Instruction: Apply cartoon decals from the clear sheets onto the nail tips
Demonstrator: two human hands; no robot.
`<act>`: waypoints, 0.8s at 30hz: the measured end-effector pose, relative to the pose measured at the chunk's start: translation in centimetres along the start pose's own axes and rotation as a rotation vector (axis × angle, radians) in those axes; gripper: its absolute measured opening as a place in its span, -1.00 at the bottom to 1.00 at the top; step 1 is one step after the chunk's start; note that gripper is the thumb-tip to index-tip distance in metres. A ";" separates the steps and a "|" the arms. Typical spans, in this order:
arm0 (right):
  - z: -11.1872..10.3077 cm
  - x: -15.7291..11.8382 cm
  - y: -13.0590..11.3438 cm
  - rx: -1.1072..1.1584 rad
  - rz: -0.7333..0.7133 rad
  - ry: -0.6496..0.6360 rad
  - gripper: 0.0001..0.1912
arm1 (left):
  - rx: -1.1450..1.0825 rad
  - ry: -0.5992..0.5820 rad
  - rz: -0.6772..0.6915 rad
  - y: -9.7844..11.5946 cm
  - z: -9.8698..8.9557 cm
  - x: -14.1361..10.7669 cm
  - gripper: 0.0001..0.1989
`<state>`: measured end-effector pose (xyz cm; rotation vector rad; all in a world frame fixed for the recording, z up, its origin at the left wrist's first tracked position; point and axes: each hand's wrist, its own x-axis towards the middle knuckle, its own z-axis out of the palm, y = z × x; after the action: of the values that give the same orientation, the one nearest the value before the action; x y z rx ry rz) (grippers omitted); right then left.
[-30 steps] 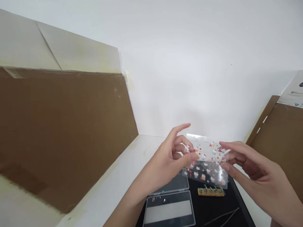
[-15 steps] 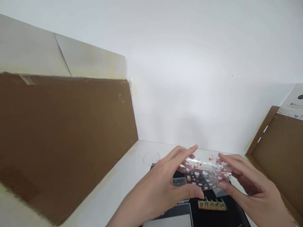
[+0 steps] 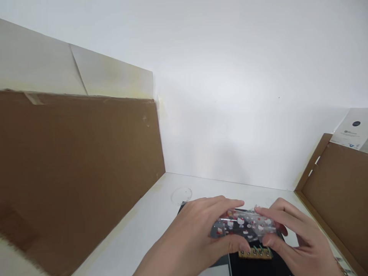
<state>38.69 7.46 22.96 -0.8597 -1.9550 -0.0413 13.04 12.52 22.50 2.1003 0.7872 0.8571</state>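
The printed film point(image 3: 244, 225) had just curled narrower, its 2 ends in partly closed grips of left hand point(image 3: 192, 232) and right hand point(image 3: 303, 239).

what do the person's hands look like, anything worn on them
The left hand and right hand are bare, with slim fingers. No gloves, rings or sleeves show. Something small and patterned shows beside the right wrist, but whether it is worn is unclear.

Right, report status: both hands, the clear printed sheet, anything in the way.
Left hand and right hand both on clear printed sheet, sheet curved. Small strip just below, left thumb partly over it.
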 end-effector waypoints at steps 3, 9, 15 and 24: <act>-0.1 -0.4 -0.2 -0.096 -0.018 -0.006 -0.62 | -0.005 -0.057 -0.055 0.9 -0.8 -0.1 -0.72; -0.3 -1.6 -0.1 -0.304 -0.057 -0.040 -0.58 | -0.016 -0.061 -0.150 1.9 -1.5 -0.1 -0.71; -0.4 -1.1 -0.5 -0.304 -0.054 0.020 -0.77 | -0.132 -0.066 -0.256 2.1 -1.7 0.1 -0.48; -0.6 -0.7 -0.5 -0.255 -0.076 0.060 -0.84 | -0.060 -0.051 -0.271 2.3 -2.6 -0.5 -0.43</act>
<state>39.07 6.50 22.85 -0.9368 -1.9511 -0.3635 11.29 11.92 25.48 1.9007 0.9798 0.6697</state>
